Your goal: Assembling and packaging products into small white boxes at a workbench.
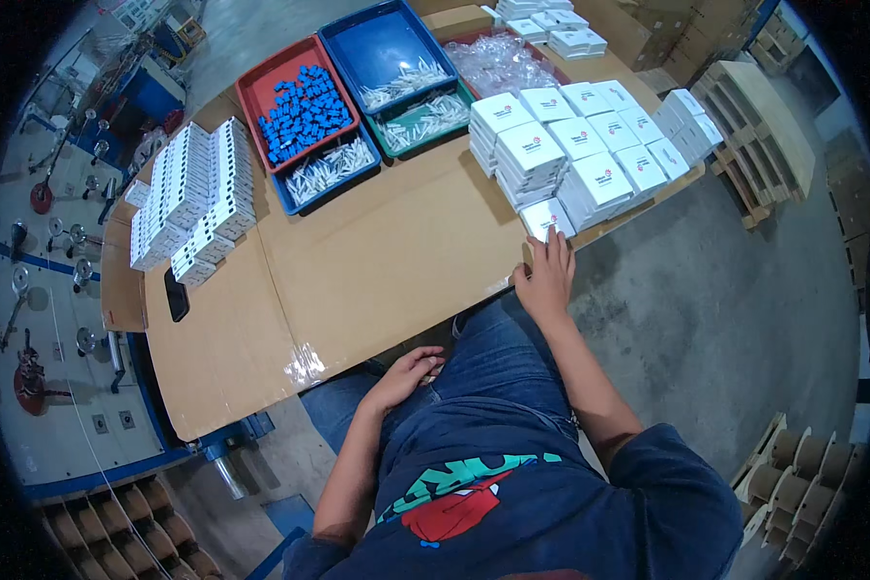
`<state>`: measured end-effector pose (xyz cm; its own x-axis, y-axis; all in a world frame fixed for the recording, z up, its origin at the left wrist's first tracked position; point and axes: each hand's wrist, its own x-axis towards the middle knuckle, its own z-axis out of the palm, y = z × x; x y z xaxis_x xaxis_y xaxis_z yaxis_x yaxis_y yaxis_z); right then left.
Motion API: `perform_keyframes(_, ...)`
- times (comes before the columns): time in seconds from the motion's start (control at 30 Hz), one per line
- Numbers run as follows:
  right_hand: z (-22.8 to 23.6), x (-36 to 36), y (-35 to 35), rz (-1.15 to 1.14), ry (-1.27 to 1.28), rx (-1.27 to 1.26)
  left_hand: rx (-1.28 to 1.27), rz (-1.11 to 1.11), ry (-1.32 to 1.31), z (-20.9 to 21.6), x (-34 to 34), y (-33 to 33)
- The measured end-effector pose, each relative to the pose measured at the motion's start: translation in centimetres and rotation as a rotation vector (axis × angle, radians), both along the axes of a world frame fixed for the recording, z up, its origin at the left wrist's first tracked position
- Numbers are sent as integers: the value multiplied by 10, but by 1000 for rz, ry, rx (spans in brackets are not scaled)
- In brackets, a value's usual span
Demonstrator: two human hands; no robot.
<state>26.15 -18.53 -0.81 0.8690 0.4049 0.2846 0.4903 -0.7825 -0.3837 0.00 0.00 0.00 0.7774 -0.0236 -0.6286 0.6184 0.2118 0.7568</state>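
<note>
At the table's near right edge, my right hand (549, 277) reaches out with its fingers extended. Its fingertips touch the near side of a small flat white box (543, 215), which lies in front of the taller box stacks. My left hand (408, 379) rests on my lap, below the table edge, loosely spread and holding nothing I can see. Many matching white boxes (590, 184) stand in stacked rows just beyond my right hand.
A cardboard-covered table (377, 261) carries a red tray (245, 87) of blue parts, blue trays (331, 39) and a green tray (396, 153) of white pieces. Clear plastic packaging (501, 68) lies behind. At left are stacked white blocks (179, 193) and a black phone (176, 295). Wooden pallets (759, 126) stand right.
</note>
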Motion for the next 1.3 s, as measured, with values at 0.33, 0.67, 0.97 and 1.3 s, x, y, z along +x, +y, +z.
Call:
perform_keyframes(0.33,15,18,-11,132,-26,206,-39,147,-6,-10,-12,3)
perform_keyframes(0.67,20,1,0,287,182,255,-57,47,-175,14,5,12)
perform_keyframes(0.97,75,-59,53,699,787,550,-323,734,-379,57,52,-2)
perform_keyframes(1.3,98,-79,94,741,1375,723,206,750,-702,58,34,12)
